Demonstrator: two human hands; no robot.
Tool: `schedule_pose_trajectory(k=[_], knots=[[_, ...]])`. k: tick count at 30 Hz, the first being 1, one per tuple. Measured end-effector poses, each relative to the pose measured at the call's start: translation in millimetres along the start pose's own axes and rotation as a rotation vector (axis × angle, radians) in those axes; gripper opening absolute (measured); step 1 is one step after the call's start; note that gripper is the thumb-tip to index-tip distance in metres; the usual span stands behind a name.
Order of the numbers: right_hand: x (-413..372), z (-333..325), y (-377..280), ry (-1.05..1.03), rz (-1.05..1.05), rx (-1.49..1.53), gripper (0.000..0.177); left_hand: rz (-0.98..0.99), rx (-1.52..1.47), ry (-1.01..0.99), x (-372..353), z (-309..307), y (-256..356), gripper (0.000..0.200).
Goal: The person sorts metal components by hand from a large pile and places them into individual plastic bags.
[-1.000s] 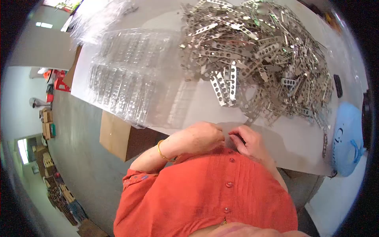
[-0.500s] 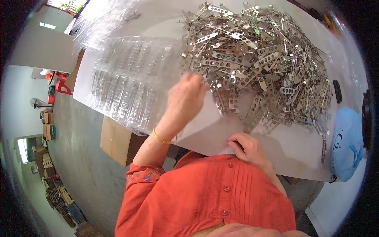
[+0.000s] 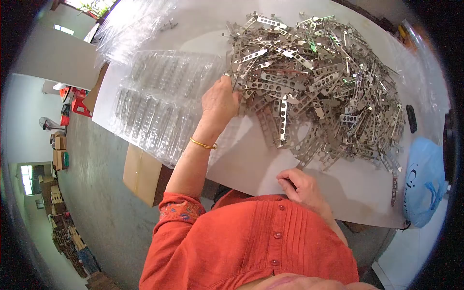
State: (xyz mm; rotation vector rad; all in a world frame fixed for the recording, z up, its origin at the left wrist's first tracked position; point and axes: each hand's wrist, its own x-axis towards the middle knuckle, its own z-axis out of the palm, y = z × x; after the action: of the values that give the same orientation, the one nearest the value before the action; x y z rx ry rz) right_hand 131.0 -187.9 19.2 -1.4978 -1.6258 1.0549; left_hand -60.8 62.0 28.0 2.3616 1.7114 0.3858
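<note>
L fingers (image 3: pixel 225 88) at strip heap (image 3: pixel 319 82), white table (image 3: pixel 261 166), concrete floor (image 3: pixel 96 198).

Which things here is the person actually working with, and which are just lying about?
In use:
left hand, fingers in the pile of metal strips
right hand, at the near edge of the table
clear plastic trays, beside the left hand, probably

Lying about:
blue bag
small black object
cardboard box, below the table
loose plastic film

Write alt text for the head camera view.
A person's left hand reaches into the edge of a heap of perforated silver metal strips on a white table; the right hand rests curled near the table's edge.
</note>
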Motion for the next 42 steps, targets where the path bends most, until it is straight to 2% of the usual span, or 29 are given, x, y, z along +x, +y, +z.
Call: schedule_pose_trajectory(k=[12, 14, 18, 20, 21, 22, 24, 28, 30, 31, 33, 42], knots=[[-1.0, 3.1, 4.0, 0.003, 0.0, -0.004, 0.011, 0.047, -0.158, 0.098, -15.2, -5.1, 5.5, 0.014], [-1.9, 2.4, 3.4, 0.0, 0.0, -0.007, 0.011, -0.017, -0.499, 0.088, -24.0, -7.3, 6.9, 0.013], [0.1, -6.6, -0.2, 0.018, 0.057, 0.059, 0.013, 0.031, -0.704, 0.027, -38.5, -26.9, 20.1, 0.013], [3.2, -19.0, -5.6, 0.045, 0.087, 0.04, 0.014, -0.208, -1.166, -0.455, -47.9, -43.6, 35.9, 0.012], [9.2, -28.3, -12.1, 0.116, 0.089, 0.051, 0.018, -0.206, -1.175, -0.477, -52.7, -38.5, 39.0, 0.012], [15.0, -36.9, -16.7, 0.189, 0.093, 0.061, 0.021, -0.165, -1.3, -0.587, -57.2, -32.1, 42.4, 0.013], [24.7, -51.1, -17.1, 0.268, 0.127, 0.245, 0.03, -0.085, -1.443, -0.755, -66.7, -17.5, 49.4, 0.016], [46.1, -76.4, -8.0, 0.312, 0.13, 0.377, 0.038, -0.123, -1.516, -0.952, -84.4, 3.1, 67.4, 0.013], [54.4, -80.5, 1.4, 0.23, 0.007, 0.433, 0.043, -0.115, -1.527, -0.99, -89.8, 10.2, 72.2, 0.014], [56.9, -81.9, 6.7, 0.23, 0.011, 0.437, 0.043, -0.104, -1.538, -1.014, -91.3, 12.1, 73.8, 0.014], [57.9, -84.1, 17.3, 0.075, 0.015, 0.545, 0.046, -0.117, -1.545, -1.04, -92.4, 14.0, 77.6, 0.016], [50.0, -86.2, 28.5, 0.018, 0.023, 0.646, 0.045, -0.196, -1.575, -1.144, -99.3, 24.5, 89.9, 0.014]])
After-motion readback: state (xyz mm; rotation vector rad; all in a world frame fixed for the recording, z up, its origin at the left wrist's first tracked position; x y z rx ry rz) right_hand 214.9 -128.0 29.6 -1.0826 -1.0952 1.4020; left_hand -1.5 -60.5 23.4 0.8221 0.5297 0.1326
